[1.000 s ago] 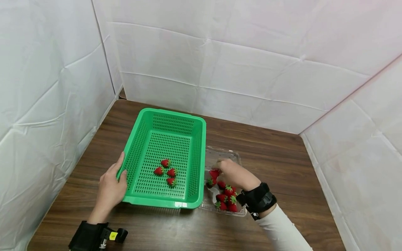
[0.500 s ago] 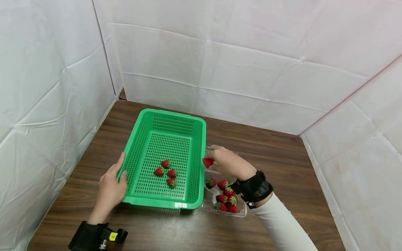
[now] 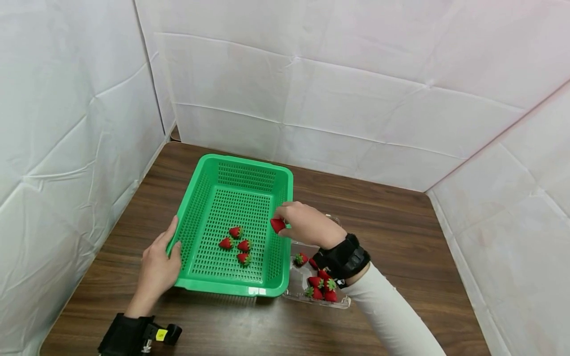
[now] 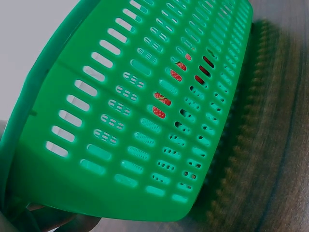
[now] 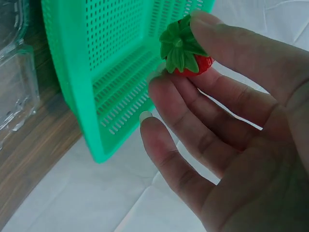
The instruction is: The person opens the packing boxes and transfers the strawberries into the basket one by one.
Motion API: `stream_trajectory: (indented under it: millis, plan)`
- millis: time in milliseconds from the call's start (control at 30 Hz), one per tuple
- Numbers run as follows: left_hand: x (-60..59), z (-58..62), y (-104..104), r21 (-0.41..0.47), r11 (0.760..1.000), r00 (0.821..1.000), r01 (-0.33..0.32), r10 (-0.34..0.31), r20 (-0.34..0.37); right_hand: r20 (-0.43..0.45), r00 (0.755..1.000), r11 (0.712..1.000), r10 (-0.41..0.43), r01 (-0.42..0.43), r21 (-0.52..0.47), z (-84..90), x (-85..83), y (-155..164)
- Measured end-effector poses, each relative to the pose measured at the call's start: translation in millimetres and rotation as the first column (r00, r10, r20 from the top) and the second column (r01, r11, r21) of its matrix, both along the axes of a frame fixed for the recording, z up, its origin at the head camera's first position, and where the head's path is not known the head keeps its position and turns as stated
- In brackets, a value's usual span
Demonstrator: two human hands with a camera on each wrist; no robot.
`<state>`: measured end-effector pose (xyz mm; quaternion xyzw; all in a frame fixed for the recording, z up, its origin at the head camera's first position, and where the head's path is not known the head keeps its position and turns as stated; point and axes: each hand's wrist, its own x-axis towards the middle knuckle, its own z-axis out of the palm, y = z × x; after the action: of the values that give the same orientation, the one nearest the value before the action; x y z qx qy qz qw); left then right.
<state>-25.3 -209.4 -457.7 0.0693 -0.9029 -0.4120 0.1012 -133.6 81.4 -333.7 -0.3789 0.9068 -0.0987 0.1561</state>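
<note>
Moved: right hand (image 3: 303, 225) has carried the strawberry (image 3: 277, 225) from the clear tray (image 3: 311, 296) over the basket's right wall.
Strawberry: pinched between thumb and fingertips.
Left hand (image 3: 158, 262): fingers curled on green basket (image 3: 231, 202) rim.
Basket: four strawberries inside.

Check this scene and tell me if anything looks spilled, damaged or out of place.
Nothing stands out. Four strawberries lie inside the green basket, the others sit in the clear tray beside it, none on the table. The right hand pinches one strawberry; the left hand holds the basket's edge.
</note>
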Motion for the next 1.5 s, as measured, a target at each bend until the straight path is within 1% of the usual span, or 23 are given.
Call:
stream_trajectory:
  millis: [167,433,700,833,967,1133,1267,1500]
  plan:
    - [-0.1,0.6,0,0.001,1.0,1.0,0.001,-0.001,-0.018,0.015,1.0,1.0,0.019,-0.019,0.012,-1.0,-4.1,-10]
    - [0.3,1.0,0,0.009,1.0,1.0,0.004,-0.004,-0.004,-0.033,0.996,0.997,0.078,-0.078,0.0,-4.0,-8.3,-27]
    - [-0.4,1.1,0,0.012,1.0,1.0,0.003,-0.003,-0.01,-0.044,0.992,0.993,0.117,-0.116,0.02,-8.5,-10.1,-42]
    - [-0.3,0.8,0,0.017,1.0,1.0,0.002,-0.001,-0.011,-0.034,0.989,0.989,0.143,-0.141,0.036,-9.1,-10.6,-48]
    - [-0.1,-0.4,0,0.017,1.0,1.0,-0.001,0.001,-0.01,-0.017,0.989,0.987,0.145,-0.144,0.069,-10.0,-10.5,-55]
    - [-0.3,-1.1,0,0.012,1.0,1.0,-0.003,0.003,-0.006,-0.048,0.987,0.981,0.156,-0.149,0.123,-13.6,-10.4,-64]
    - [-0.5,-1.2,0,0.011,1.0,1.0,-0.005,0.005,0.005,-0.077,0.983,0.979,0.168,-0.156,0.133,-16.5,-11.5,-72]
    - [-0.5,-1.3,0,0.016,1.0,1.0,-0.007,0.007,-0.006,-0.076,0.982,0.973,0.173,-0.158,0.166,-21.9,-13.4,-83]
